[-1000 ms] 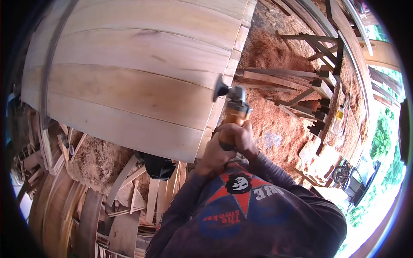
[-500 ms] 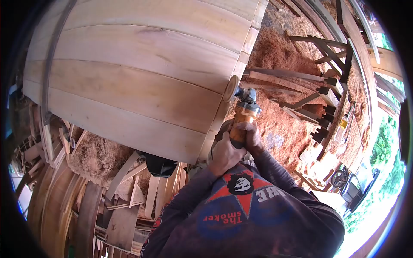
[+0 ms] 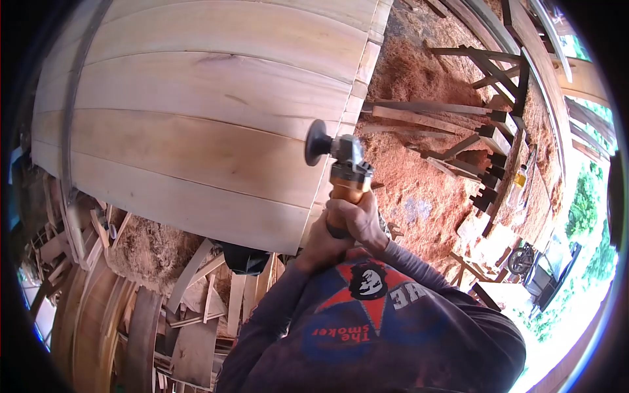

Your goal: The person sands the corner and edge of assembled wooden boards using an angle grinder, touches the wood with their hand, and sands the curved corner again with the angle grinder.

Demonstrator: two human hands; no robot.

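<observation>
Both hands grip the yellow and black angle grinder, its head pointing away from my body. My right hand wraps round the grinder's body, closer to the head. My left hand is closed round the rear of the body, partly hidden by the right. A round sanding disc on the grinder stands over the right margin of a broad surface of pale wooden planks. Whether the disc touches the wood I cannot tell. A narrow strip of short wood pieces runs along that margin.
Reddish sawdust covers the ground on the right, with a notched timber frame and a bottle there. Wood offcuts pile up at the lower left. A dark curved strip crosses the planks. A dark object sits below them.
The grinder has shifted left and away from my body. Its disc has moved off the plank edge to over the surface and now shows a dark side. Both hands keep their grip.
</observation>
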